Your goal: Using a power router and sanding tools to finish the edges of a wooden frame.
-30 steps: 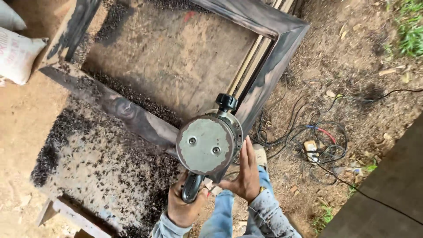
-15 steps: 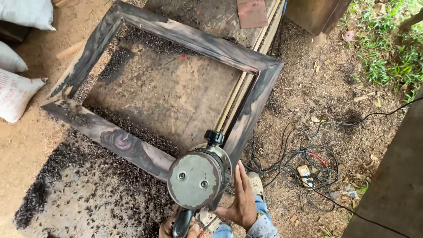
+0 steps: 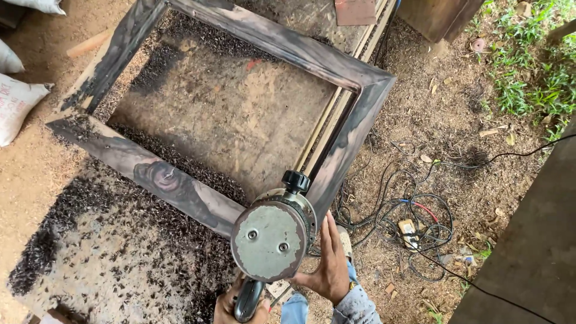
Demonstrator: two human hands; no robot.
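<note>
My left hand point(image 3: 227, 307) grips the dark handle of a power sander point(image 3: 271, 240) at the bottom of the view. The tool's round grey disc faces up at me, and a black knob sticks out at its far side. My right hand point(image 3: 329, 264) lies flat against the tool's right side with its fingers stretched out. The sander hovers over the near right corner of a large charred wooden frame point(image 3: 282, 42), a dark rectangle lying flat on a dusty board point(image 3: 228, 114).
Black shavings point(image 3: 90, 240) cover the surface near the frame's front rail. Tangled cables and a small socket box point(image 3: 411, 231) lie on the dirt at right. White sacks point(image 3: 18, 102) sit at left, grass at the top right, and a dark wooden plank point(image 3: 528, 258) at right.
The view has pulled back and shows more of the frame. The sander sits lower and further right in the view, with the same grip on it.
</note>
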